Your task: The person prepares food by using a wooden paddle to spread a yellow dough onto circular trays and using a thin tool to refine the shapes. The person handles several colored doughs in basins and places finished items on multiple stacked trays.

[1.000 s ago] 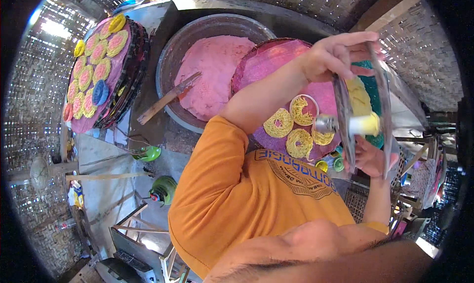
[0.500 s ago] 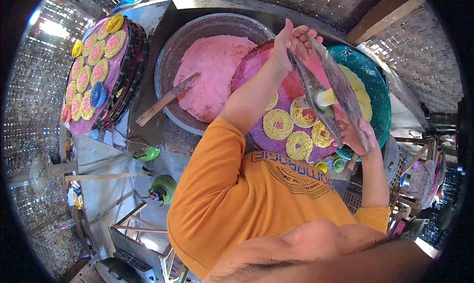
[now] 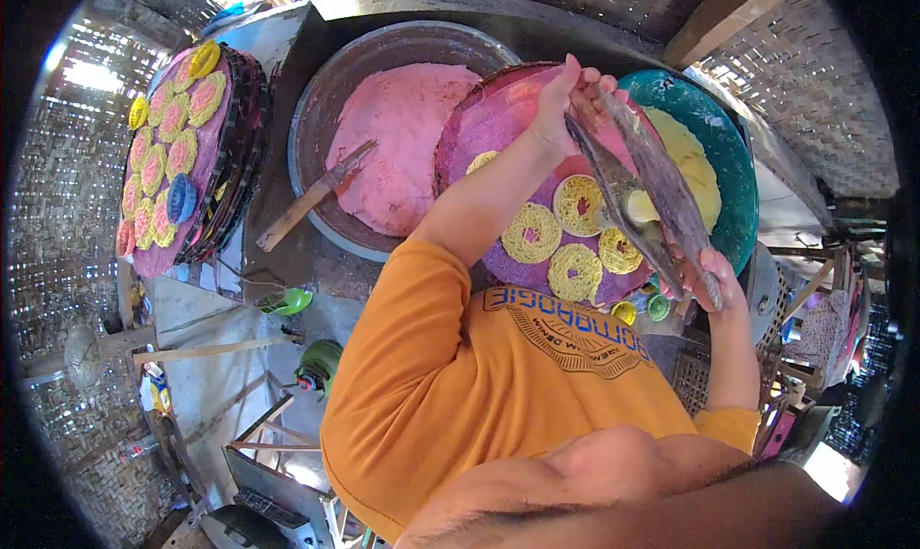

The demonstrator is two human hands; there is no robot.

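Observation:
My two hands grip a long wooden hand press (image 3: 661, 171) made of two worn boards, with a pale yellow dough cylinder (image 3: 640, 206) between them. My left hand (image 3: 573, 94) is closed around the far ends of the boards; my right hand (image 3: 717, 273) wraps the near ends. Under the press lies a round purple tray (image 3: 494, 118) with several lacy rings of yellow dough strands (image 3: 530, 233). A pale ring mould (image 3: 559, 204) encircles one portion of strands beside the lower board. What the press's underside touches is hidden.
A large basin (image 3: 305, 156) of pink dough stands left of the tray, a knife (image 3: 311, 199) resting across its rim. Behind the press is a green basin (image 3: 738, 185) with yellow dough. Stacked trays (image 3: 216, 147) at far left bear pink-and-yellow pieces and coloured moulds. Small cups (image 3: 658, 307) sit near the tray's front.
The two boards look slightly closer together, and less of the yellow cylinder shows between them. More yellow strands fill the ring mould. The whole view has shifted a little.

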